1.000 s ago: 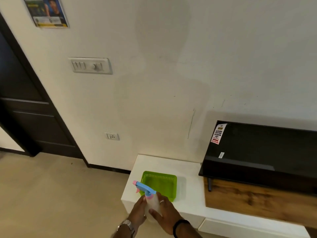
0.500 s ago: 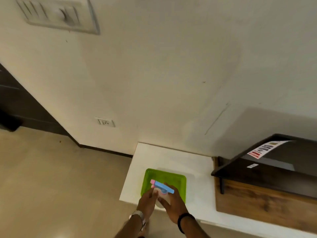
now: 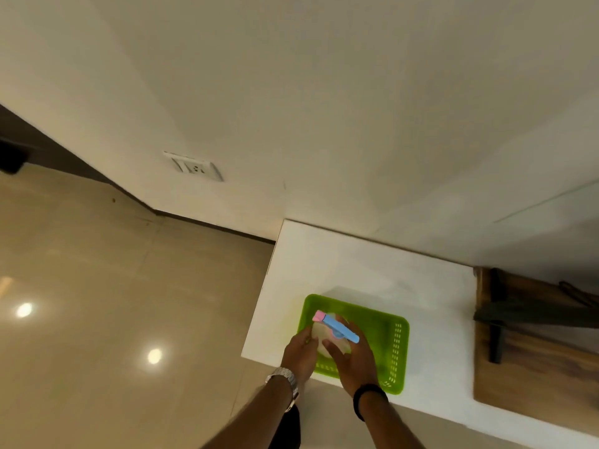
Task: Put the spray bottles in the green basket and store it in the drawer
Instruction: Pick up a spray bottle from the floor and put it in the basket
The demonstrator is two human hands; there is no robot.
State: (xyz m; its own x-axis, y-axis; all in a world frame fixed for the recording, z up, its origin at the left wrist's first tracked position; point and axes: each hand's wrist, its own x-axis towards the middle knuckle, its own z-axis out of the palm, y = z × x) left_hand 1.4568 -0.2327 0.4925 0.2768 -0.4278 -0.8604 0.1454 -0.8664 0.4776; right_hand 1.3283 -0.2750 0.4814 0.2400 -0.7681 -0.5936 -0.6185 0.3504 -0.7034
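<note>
A clear spray bottle [image 3: 327,340] with a blue trigger head and pink nozzle stands upright inside the left part of the green basket [image 3: 382,328]. My left hand [image 3: 299,356] grips its left side and my right hand [image 3: 353,358] wraps its right side. The basket is a shallow slotted plastic tray on the white cabinet top [image 3: 350,270], near the front left corner. No other spray bottle is in view. The drawer is hidden below the cabinet's front edge.
A dark shelf on a wooden board [image 3: 531,358] sits at the right end of the cabinet. The wall rises behind, with a socket [image 3: 194,166] low on the left. Glossy beige floor [image 3: 113,319] lies to the left.
The view has dropped and come closer over the cabinet. Both hands have carried the bottle forward from the front edge and lowered it into the basket.
</note>
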